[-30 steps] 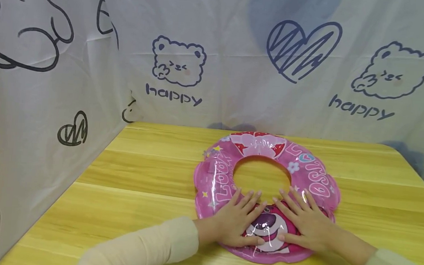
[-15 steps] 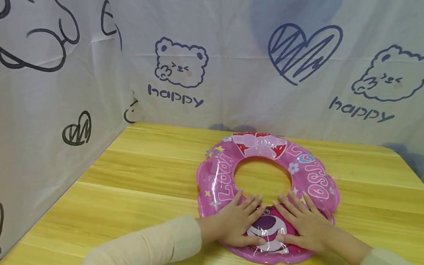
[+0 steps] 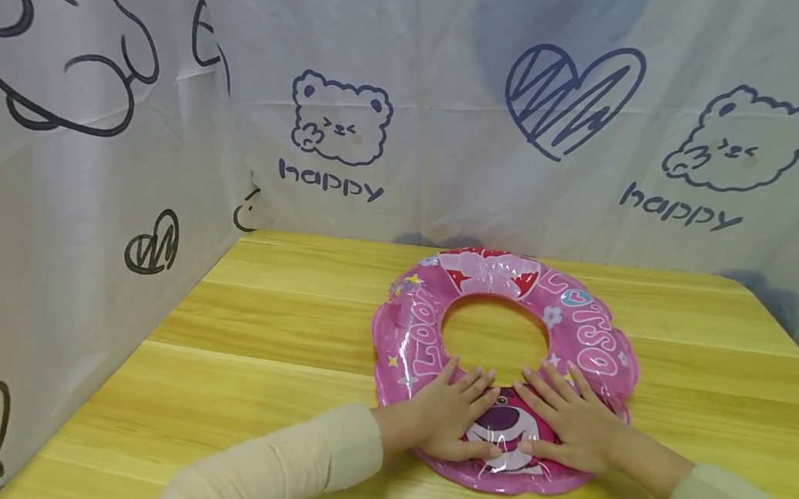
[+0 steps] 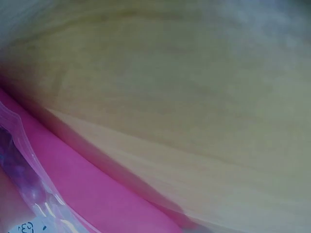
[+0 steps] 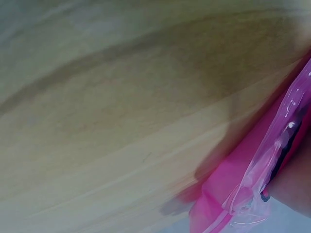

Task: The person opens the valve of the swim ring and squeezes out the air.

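Note:
A pink inflatable swim ring lies on the wooden table, printed with white letters, flowers, a bow and a cartoon bear. Its near side carries the bear's face, partly covered by both hands. My left hand rests palm down left of the bear's muzzle, fingers spread toward the ring's hole. On the muzzle's other side, my right hand lies flat in the same way, thumb pointing inward. Each wrist view catches only a strip of the pink ring along a lower corner, with the tabletop beyond.
The yellow wood-grain table spreads out on both sides of the ring. A white cloth with drawn bears, hearts and "happy" lettering hangs behind it and along the left side.
Both hands stay spread on the ring in nearly the same place. The head view has shifted a little, and the ring's outer edge appears slightly drawn in.

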`<action>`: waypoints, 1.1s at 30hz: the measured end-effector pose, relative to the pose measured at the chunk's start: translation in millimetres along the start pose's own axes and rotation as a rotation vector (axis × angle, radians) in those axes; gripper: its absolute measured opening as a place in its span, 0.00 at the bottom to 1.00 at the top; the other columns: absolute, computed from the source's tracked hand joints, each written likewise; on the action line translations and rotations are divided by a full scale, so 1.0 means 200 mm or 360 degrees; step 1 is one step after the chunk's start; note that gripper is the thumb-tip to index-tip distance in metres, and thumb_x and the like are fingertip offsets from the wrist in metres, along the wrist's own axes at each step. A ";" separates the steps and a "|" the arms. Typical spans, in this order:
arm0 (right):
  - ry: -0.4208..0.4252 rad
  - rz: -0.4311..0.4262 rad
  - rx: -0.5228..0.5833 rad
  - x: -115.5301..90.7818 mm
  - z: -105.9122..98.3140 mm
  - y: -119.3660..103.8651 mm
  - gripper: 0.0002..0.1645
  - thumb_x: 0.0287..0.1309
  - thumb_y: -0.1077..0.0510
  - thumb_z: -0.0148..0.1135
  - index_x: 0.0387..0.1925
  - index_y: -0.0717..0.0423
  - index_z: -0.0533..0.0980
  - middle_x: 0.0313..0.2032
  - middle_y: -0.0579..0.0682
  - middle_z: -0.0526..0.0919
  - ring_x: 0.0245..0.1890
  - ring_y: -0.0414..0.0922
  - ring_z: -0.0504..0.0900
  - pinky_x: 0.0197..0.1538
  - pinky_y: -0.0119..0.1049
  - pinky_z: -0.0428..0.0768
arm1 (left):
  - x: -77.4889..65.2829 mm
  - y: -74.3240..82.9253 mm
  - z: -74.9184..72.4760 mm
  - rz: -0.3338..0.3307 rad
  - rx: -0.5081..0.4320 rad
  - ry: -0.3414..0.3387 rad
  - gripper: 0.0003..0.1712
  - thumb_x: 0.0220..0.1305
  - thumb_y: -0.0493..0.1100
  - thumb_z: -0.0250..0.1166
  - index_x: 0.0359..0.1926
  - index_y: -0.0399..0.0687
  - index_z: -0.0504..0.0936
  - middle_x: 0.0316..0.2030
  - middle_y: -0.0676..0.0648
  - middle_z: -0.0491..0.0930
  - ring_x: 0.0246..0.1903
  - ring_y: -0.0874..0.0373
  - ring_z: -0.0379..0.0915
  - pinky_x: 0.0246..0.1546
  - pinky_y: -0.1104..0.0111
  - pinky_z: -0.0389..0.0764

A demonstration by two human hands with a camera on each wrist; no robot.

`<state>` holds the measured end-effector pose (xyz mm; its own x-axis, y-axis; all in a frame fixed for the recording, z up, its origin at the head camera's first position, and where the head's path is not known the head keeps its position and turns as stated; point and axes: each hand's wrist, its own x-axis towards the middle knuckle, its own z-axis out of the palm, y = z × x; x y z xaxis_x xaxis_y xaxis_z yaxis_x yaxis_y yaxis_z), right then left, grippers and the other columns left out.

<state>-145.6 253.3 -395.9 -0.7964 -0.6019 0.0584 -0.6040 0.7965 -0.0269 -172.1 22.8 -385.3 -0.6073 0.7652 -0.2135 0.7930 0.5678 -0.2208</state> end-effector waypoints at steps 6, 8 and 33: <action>-0.0013 -0.0009 -0.0015 0.00 -0.01 -0.01 0.44 0.56 0.29 0.47 0.66 0.51 0.63 0.68 0.57 0.61 0.68 0.62 0.55 0.62 0.31 0.10 | 0.00 0.00 0.00 -0.0005 0.0010 -0.0026 0.47 0.62 0.75 0.31 0.72 0.53 0.49 0.73 0.48 0.43 0.72 0.55 0.40 0.71 0.50 0.42; -0.0034 0.0005 -0.0009 0.00 -0.01 -0.01 0.44 0.56 0.29 0.47 0.66 0.51 0.63 0.68 0.57 0.60 0.68 0.62 0.54 0.62 0.32 0.10 | 0.00 0.00 0.00 -0.0008 0.0023 -0.0036 0.46 0.62 0.75 0.31 0.72 0.54 0.49 0.73 0.49 0.43 0.72 0.55 0.40 0.71 0.50 0.42; 0.0018 -0.0004 -0.0116 0.02 0.05 0.00 0.47 0.54 0.26 0.46 0.65 0.52 0.64 0.67 0.59 0.62 0.67 0.62 0.56 0.63 0.34 0.10 | -0.01 0.05 -0.02 -0.0087 0.0292 -0.0135 0.49 0.58 0.78 0.26 0.73 0.57 0.46 0.74 0.51 0.41 0.73 0.56 0.39 0.71 0.51 0.42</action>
<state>-148.2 250.5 -406.5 -0.7944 -0.6034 0.0696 -0.6017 0.7974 0.0458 -162.6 28.9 -382.4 -0.6574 0.7020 -0.2740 0.7413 0.5371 -0.4025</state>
